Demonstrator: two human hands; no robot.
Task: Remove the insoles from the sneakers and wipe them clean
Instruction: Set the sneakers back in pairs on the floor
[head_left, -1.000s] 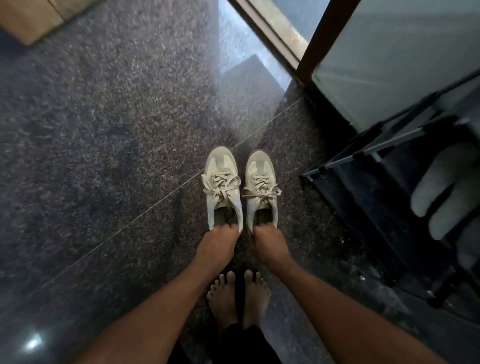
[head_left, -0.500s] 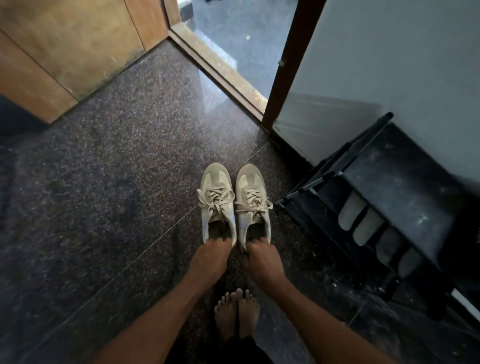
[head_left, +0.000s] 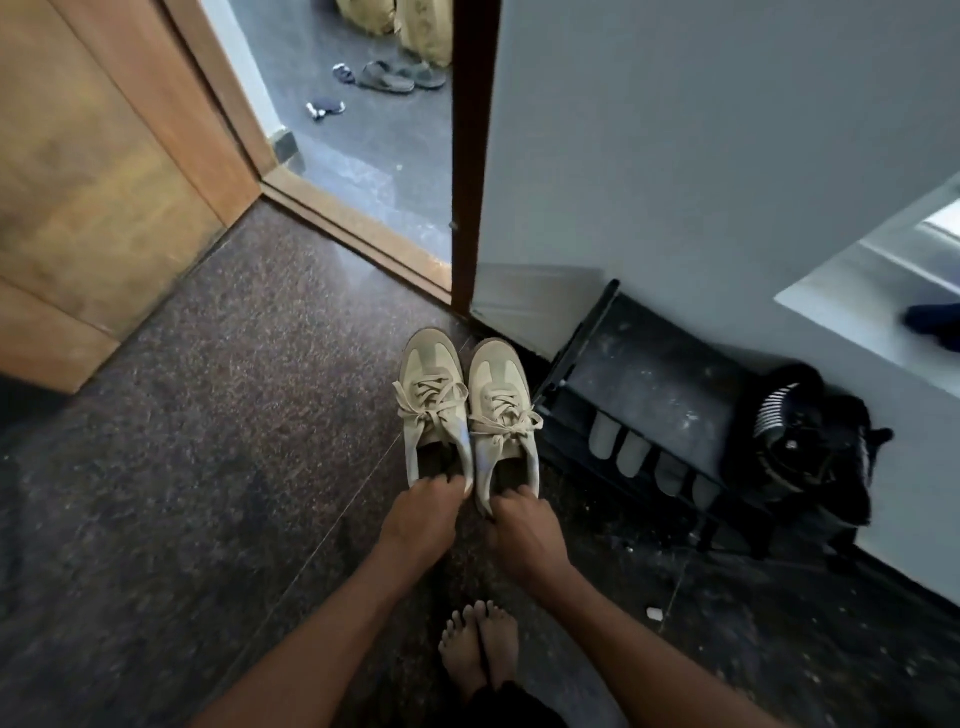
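Camera tilted up; sandals (head_left: 402, 78) beyond doorway, black bag (head_left: 815, 457) now visible.

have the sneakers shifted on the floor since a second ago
Cannot tell. The camera tilted up between pictures, so the whole view changed. Against the floor seam and the shoe rack, the sneakers sit about where they were, both hands at their heels.
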